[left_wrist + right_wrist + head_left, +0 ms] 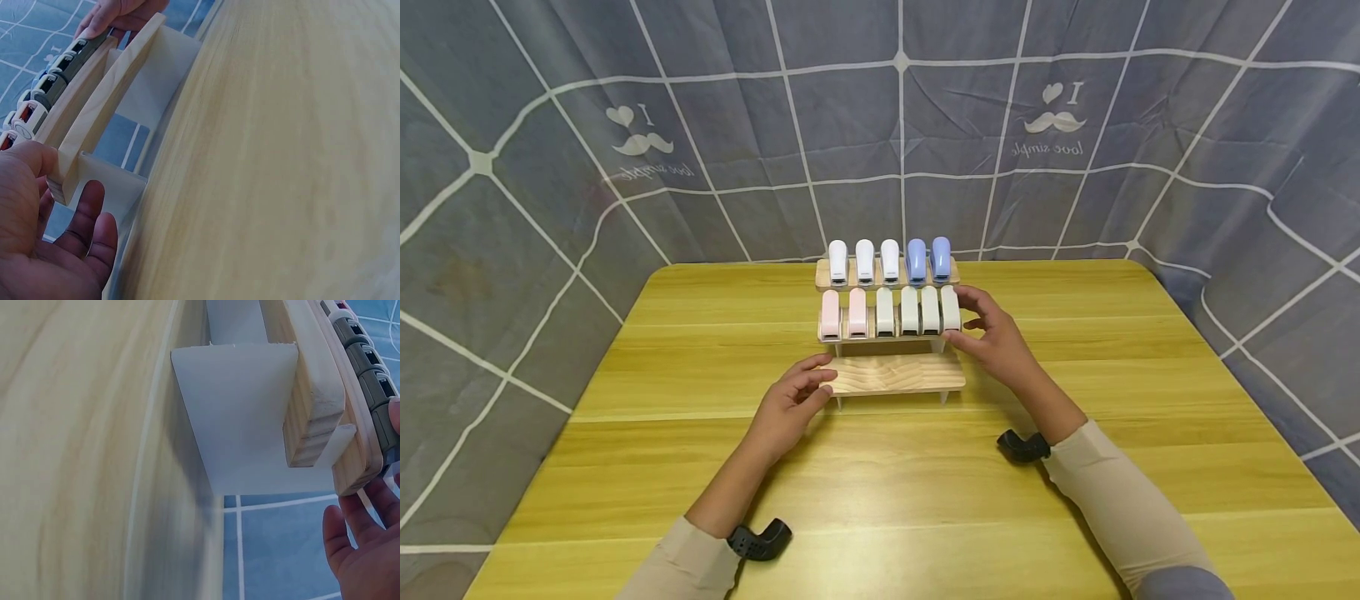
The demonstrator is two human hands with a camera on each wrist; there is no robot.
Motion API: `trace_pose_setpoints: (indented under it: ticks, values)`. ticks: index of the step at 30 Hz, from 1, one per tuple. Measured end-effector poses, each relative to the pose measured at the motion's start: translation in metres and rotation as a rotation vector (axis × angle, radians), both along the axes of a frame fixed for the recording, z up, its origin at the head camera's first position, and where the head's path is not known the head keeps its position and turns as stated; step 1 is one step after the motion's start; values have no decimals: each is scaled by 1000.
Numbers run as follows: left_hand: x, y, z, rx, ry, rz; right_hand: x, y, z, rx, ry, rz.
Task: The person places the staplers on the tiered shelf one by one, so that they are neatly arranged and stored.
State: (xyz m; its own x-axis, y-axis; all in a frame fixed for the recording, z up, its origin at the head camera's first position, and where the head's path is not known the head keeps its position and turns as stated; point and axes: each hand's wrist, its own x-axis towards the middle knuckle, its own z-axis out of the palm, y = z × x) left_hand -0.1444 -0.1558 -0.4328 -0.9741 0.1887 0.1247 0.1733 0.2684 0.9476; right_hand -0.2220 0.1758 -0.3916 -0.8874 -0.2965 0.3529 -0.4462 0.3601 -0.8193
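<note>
A tiered wooden display rack with white side supports carries small staplers in two rows. White staplers and blue staplers stand on the top tier. Below them are pink staplers and pale green staplers; the lowest tier is bare. My left hand holds the left end of that lowest tier, its other fingers loosely bent in the left wrist view. At the middle tier's right end, my right hand grips the outermost pale green stapler, with fingers reaching under the board in the right wrist view.
The rack stands on a yellow wood-grain table. A grey curtain with white grid lines surrounds the table's back and sides. Black bands sit on both wrists.
</note>
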Motion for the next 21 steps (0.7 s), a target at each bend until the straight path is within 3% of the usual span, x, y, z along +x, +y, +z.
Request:
trace_pose_setpoints:
  ticks: [13, 21]
  values:
    - [0, 0, 1, 0, -3, -1, -1, -6, -3, 13, -25, -16]
    - [-1, 0, 0, 2, -5, 1, 5, -11, 1, -1, 24, -8]
